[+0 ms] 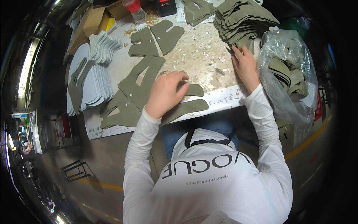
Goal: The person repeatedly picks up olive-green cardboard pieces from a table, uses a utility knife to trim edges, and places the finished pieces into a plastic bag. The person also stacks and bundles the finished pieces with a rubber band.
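Flat olive-green fabric pieces (130, 87), cut with slots and carrying small white stickers, overlap at the table's near left. My left hand (167, 91) is over them, fingers bent and the thumb apart, with nothing visible in its grasp. Two narrow arms of a fabric piece (190, 107) stick out to its right. My right hand (246, 67) rests at the table's right side, just below a tall stack of olive pieces (242, 18). A small dark pointed tool (229, 50), perhaps thread snips, shows at its fingertips; the rest is hidden by the fingers.
Stacked pale blue-grey pieces (99, 84) stand at the left edge, with one olive piece (77, 87) on top. Further olive pieces (166, 35) lie at the back. A clear plastic bag (268, 48) of olive pieces is right. Cardboard boxes (95, 24) and a red-lidded jar (138, 15) stand behind.
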Tool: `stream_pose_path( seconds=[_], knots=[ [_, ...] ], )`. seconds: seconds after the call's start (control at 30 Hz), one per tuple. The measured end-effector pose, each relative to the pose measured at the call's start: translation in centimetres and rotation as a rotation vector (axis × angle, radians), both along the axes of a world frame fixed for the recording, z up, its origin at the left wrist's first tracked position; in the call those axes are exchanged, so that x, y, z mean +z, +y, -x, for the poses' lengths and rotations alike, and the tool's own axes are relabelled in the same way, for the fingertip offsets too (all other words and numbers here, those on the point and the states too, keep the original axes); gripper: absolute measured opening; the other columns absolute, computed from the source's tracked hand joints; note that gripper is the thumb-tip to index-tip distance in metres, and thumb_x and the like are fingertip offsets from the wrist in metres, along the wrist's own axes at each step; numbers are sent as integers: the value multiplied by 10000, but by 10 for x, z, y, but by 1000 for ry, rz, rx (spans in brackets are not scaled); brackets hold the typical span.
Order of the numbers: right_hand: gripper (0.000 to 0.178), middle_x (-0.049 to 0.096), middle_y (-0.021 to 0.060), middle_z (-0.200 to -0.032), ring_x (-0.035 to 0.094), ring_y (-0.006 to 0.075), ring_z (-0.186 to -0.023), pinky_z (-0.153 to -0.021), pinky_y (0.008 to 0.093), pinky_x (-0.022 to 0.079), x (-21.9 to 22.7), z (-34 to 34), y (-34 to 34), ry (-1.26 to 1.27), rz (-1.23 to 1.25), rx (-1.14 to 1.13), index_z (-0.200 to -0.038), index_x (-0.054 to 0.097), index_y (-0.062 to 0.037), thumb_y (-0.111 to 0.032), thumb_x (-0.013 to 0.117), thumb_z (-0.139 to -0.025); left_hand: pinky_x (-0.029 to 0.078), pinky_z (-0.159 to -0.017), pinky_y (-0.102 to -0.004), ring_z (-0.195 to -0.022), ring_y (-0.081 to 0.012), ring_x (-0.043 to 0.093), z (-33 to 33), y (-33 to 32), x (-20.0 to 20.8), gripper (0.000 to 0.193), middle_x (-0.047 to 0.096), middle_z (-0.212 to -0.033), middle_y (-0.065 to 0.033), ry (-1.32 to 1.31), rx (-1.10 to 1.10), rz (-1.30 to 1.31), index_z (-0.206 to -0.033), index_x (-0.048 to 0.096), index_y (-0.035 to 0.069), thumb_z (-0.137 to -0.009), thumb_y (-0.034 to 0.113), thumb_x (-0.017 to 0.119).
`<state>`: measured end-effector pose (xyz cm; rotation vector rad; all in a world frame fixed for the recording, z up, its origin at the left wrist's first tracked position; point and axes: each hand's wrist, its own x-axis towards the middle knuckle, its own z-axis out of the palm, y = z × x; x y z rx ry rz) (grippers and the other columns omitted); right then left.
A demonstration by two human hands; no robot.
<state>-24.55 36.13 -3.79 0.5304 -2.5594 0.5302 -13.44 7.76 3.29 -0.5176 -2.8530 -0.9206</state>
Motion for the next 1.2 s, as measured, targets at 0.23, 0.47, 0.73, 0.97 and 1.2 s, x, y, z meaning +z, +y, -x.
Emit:
stream_pose_path(
  seconds=[0.23,0.47,0.73,0.97,1.2],
  knots=[
    [128,633,127,-824,646,263,-733,-672,349,499,27,-28,11,-333,365,153,-994,658,2,-69,616,-896,472,-765,-363,-831,-247,628,17,0,-28,241,635,-867,-70,-91,-93,3,-889,672,71,-716,190,790],
    [345,602,86,-685,571,186,-622,-623,318,462,34,-69,-40,-724,522,600,-978,659,-35,-328,482,-1023,482,-721,-286,-769,-164,642,17,-10,-25,191,687,-822,-78,-296,-155,-305,-896,707,23,-772,147,782],
    [492,479,53,-589,440,165,-547,-541,325,369,33,-74,-58,-945,509,556,-789,590,-44,-460,464,-1020,464,-669,-240,-700,-94,614,14,-17,-14,152,706,-771,-46,-443,-203,-476,-865,723,-4,-778,101,791],
    [506,304,-91,-610,265,54,-548,-497,234,223,52,-81,-67,-1660,744,563,-656,421,-144,-494,462,-1019,426,-629,-231,-664,-77,579,13,-24,-5,154,679,-714,-24,-568,-235,-519,-794,719,5,-734,103,821],
    [512,305,-89,-598,251,49,-530,-486,235,216,56,-83,-73,-1678,734,536,-640,414,-144,-482,457,-1022,433,-627,-225,-653,-53,557,13,-24,-5,177,670,-679,-18,-529,-252,-513,-801,724,-7,-761,142,809]
  ],
)
